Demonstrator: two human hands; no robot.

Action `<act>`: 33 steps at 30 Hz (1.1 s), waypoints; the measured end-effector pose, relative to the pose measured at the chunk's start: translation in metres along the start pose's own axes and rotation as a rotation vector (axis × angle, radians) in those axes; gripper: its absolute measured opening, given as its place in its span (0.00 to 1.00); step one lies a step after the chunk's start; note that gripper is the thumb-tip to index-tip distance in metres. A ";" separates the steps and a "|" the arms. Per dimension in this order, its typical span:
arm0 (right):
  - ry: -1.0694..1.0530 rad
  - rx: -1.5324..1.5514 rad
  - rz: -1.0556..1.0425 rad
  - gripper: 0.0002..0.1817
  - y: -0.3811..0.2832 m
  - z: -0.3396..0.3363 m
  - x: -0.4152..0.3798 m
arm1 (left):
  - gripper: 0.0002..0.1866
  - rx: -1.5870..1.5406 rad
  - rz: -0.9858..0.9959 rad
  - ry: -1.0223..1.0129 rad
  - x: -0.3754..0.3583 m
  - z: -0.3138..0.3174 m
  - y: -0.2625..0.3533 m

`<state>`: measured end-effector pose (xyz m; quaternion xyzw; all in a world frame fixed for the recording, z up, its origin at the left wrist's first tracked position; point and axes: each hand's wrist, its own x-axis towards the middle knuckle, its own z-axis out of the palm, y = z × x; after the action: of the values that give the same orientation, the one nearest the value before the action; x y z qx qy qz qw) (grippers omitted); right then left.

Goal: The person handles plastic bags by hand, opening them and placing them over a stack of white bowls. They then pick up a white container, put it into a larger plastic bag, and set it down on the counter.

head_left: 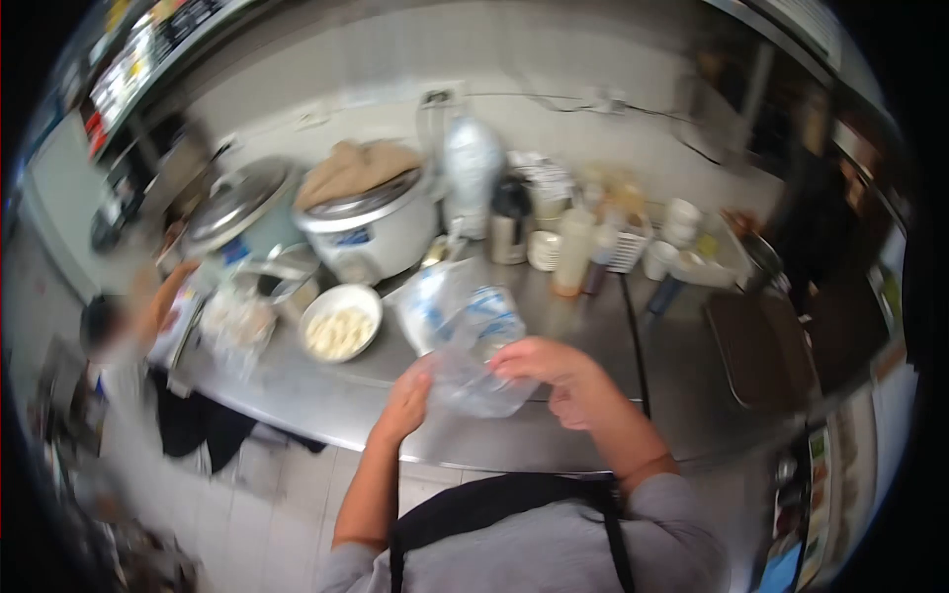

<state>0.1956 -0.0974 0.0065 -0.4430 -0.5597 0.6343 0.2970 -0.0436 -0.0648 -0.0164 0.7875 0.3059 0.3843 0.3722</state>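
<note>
A clear plastic bag [473,383] hangs between my two hands over the front part of the steel counter. My left hand [405,400] grips the bag's left side, its fingers pointing up along the plastic. On the opposite side, my right hand [546,364] has its fingers closed in a pinch on the bag's upper edge. Behind it lies a white and blue plastic package [435,296], partly covered by the bag. Left of my hands stands a white bowl [374,314] holding pale, chunky pieces [336,332]. Blur hides whether the bag contains anything.
Two large rice cookers [381,229] line the wall, the nearer one topped with a brown cloth [358,173]. Bottles [573,252], a white basket [630,247] and cups stand at the back. A brown tray [759,351] lies right. Another person [124,366] stands at the left end.
</note>
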 end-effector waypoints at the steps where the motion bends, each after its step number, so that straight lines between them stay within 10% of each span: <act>1: -0.015 -0.061 -0.031 0.15 -0.001 0.000 -0.002 | 0.21 0.001 0.000 -0.017 -0.001 -0.002 0.001; 9: 0.184 -0.050 -0.106 0.09 0.022 -0.001 -0.005 | 0.26 -0.071 -0.145 -0.005 -0.006 -0.014 -0.032; 16: 0.504 0.215 -0.349 0.06 0.052 -0.005 -0.007 | 0.20 0.225 0.117 0.590 0.004 -0.002 0.009; 23: 0.626 -0.334 -0.436 0.07 0.035 0.020 -0.044 | 0.35 0.243 0.465 0.031 0.027 0.064 0.066; 28: 0.790 -0.603 -0.471 0.09 0.007 0.033 -0.086 | 0.30 -0.260 -0.039 -1.006 0.040 0.099 -0.003; 33: 0.979 -0.559 -0.716 0.20 0.002 0.032 -0.102 | 0.20 -0.106 0.113 -1.055 0.030 0.147 -0.010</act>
<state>0.2114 -0.2012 0.0272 -0.5270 -0.6161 0.0536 0.5829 0.0923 -0.0883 -0.0758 0.8692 0.0142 -0.0297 0.4934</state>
